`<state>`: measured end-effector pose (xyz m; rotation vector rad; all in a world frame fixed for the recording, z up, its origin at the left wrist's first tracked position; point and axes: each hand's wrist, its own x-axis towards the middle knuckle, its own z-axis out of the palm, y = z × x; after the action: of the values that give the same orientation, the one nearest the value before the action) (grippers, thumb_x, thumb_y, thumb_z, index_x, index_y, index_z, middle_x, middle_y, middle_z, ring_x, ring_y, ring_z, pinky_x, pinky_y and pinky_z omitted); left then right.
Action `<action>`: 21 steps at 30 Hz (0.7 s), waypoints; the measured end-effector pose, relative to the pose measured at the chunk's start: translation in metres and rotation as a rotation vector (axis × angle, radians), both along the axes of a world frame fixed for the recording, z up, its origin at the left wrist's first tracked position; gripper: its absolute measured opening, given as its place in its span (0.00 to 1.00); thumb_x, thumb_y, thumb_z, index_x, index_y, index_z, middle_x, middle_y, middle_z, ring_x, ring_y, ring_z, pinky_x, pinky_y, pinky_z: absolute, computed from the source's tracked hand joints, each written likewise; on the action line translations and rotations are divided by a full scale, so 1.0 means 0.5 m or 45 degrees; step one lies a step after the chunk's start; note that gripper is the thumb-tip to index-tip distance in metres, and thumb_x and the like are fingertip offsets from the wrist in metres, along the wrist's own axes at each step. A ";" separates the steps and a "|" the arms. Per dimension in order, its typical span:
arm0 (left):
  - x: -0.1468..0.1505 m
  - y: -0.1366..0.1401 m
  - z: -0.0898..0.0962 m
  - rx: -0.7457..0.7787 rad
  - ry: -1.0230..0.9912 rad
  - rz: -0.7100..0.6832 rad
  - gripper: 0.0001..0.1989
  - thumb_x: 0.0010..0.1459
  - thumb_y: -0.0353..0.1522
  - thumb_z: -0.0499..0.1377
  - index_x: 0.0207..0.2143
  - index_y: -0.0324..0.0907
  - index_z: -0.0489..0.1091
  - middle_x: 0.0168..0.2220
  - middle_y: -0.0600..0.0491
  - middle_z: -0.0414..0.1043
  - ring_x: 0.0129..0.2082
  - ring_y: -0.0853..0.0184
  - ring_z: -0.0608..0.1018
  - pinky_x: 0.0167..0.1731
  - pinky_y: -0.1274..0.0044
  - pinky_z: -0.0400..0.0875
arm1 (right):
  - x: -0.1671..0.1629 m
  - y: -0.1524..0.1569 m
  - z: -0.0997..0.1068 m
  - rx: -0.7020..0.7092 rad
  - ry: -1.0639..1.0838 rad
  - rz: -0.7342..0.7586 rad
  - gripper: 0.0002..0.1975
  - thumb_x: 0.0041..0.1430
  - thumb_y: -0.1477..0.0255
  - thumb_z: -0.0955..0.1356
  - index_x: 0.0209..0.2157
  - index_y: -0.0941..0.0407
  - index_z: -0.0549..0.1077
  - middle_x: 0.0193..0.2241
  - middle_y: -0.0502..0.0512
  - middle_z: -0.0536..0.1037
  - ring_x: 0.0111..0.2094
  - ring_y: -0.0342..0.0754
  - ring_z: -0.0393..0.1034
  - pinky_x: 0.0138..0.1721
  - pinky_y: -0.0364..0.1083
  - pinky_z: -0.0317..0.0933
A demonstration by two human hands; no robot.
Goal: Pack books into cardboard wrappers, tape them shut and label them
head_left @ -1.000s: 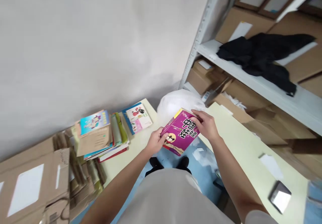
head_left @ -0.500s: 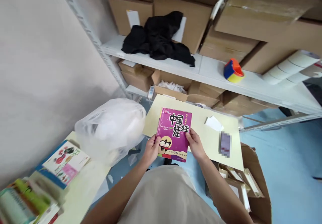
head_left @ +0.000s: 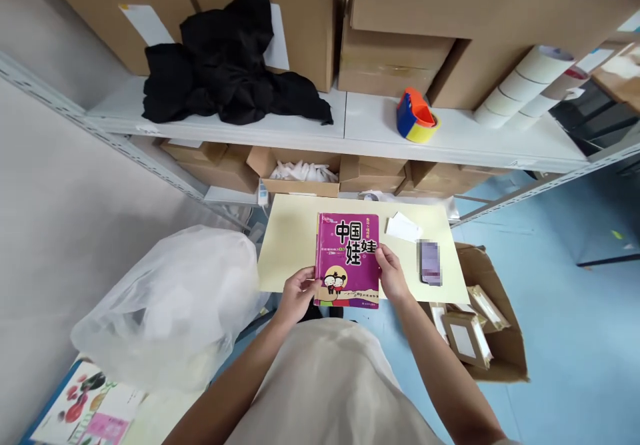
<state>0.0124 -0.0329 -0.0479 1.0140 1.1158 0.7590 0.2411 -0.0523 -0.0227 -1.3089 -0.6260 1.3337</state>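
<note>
A purple book with large Chinese characters and two cartoon figures on its cover is held up in front of me, above the near edge of a pale yellow table. My left hand grips its lower left edge, fingers mostly behind it. On the right edge, my right hand pinches the book with the thumb on the cover. Beyond the right hand, a blurred-out purple phone-like item and white cards lie on the table.
A large translucent plastic bag sits at the left, beside a picture book. Below the table's right side stands an open carton of packages. The shelf ahead bears black cloth, a tape dispenser and tape rolls.
My view has turned to the right and levelled, so the shelf and bag appear further left. The book stays between both hands and now looks more upright in view.
</note>
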 end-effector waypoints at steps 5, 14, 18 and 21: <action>-0.006 0.044 -0.002 -0.145 -0.079 -0.094 0.27 0.46 0.46 0.65 0.46 0.40 0.71 0.44 0.45 0.76 0.41 0.57 0.79 0.37 0.69 0.75 | 0.003 0.036 0.006 -0.053 -0.149 -0.148 0.21 0.53 0.50 0.66 0.41 0.52 0.71 0.43 0.55 0.79 0.39 0.55 0.75 0.30 0.49 0.69; 0.003 0.095 -0.014 -0.270 -0.229 -0.163 0.35 0.48 0.41 0.66 0.56 0.43 0.60 0.39 0.48 0.77 0.37 0.63 0.79 0.37 0.71 0.74 | 0.015 0.061 0.000 -0.012 -0.020 -0.187 0.21 0.55 0.48 0.63 0.38 0.51 0.69 0.38 0.53 0.79 0.39 0.54 0.75 0.35 0.51 0.70; 0.029 0.100 -0.011 -0.376 -0.357 -0.250 0.36 0.48 0.39 0.66 0.59 0.45 0.59 0.41 0.47 0.76 0.38 0.62 0.79 0.36 0.74 0.72 | 0.030 0.095 0.000 0.058 0.171 -0.087 0.21 0.43 0.57 0.74 0.38 0.49 0.69 0.35 0.48 0.79 0.34 0.50 0.74 0.36 0.52 0.70; 0.065 0.099 -0.011 -0.456 -0.515 -0.324 0.35 0.49 0.39 0.66 0.59 0.45 0.60 0.43 0.46 0.75 0.39 0.61 0.78 0.33 0.75 0.71 | 0.032 0.127 -0.006 0.016 0.383 0.132 0.26 0.40 0.57 0.76 0.41 0.50 0.70 0.38 0.51 0.78 0.37 0.52 0.74 0.40 0.54 0.69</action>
<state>0.0450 0.0169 -0.0536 0.6448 0.7207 0.5051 0.2572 0.0111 -0.0258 -1.0493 -0.4967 1.5717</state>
